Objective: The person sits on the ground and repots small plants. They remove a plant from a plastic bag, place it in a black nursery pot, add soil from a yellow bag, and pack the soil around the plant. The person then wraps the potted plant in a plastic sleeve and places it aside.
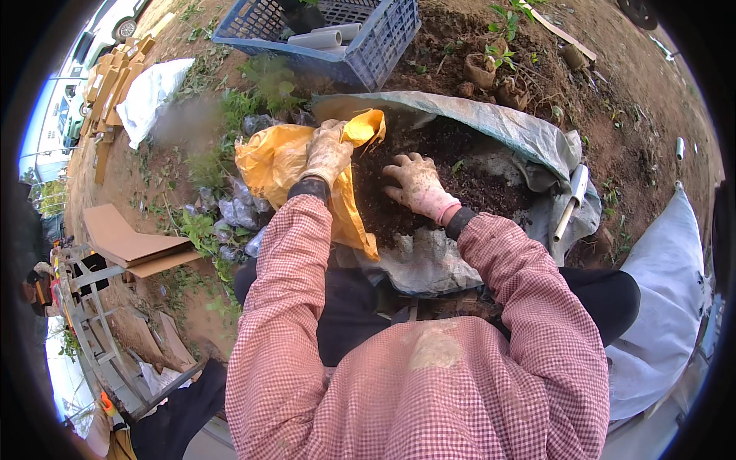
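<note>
A dirty cream work glove covers my left hand (326,152), whose fingers are closed on the gathered rim of a yellow-orange plastic bag (268,157). The bag hangs crumpled on both sides of that hand, and its inside is hidden. My right hand (418,184), gloved too, rests with spread fingers on dark loose soil (494,180) and holds nothing visible. Under the soil lies an opened grey-green woven sack (429,268), its far edge raised. On the sack's right side lies a white plastic pipe piece (579,184) with a thin stick by it.
Beyond the sack stands a blue plastic crate (391,46) with white pipe pieces (314,40). Bagged seedlings (238,211) crowd the left; seedlings with root balls (480,70) lie far right. A full white sack (667,284) is at right. Cardboard (130,238) and a metal frame (96,330) lie left.
</note>
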The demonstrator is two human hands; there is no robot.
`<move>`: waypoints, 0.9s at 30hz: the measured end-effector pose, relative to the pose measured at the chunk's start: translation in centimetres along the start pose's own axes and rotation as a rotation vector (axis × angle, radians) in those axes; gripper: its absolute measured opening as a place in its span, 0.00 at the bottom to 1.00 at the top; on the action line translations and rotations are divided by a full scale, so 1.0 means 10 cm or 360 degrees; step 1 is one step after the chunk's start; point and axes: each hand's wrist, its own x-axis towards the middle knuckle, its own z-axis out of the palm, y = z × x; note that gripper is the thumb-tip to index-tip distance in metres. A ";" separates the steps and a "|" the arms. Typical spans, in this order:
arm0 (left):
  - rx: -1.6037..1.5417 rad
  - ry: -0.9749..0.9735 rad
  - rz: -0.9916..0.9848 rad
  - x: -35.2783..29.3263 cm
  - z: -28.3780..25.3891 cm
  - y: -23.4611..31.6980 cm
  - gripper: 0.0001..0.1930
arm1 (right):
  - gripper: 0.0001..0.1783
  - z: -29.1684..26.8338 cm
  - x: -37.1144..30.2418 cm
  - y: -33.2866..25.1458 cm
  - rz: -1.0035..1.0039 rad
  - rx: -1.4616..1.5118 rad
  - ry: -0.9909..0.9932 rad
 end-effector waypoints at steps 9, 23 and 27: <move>-0.0021 0.0090 0.0104 -0.16 0.04 0.00 0.22 | 0.20 0.02 0.18 -0.12 -0.0298 -0.0394 -0.0180; -0.0166 0.0066 0.0199 -0.17 0.05 0.01 0.19 | 0.21 0.22 -0.01 -0.30 -0.0441 -0.0586 -0.0362; -0.0266 0.0062 0.0226 -0.20 0.04 -0.02 0.19 | 0.21 0.05 -0.29 -0.18 -0.0031 -0.0986 -0.0584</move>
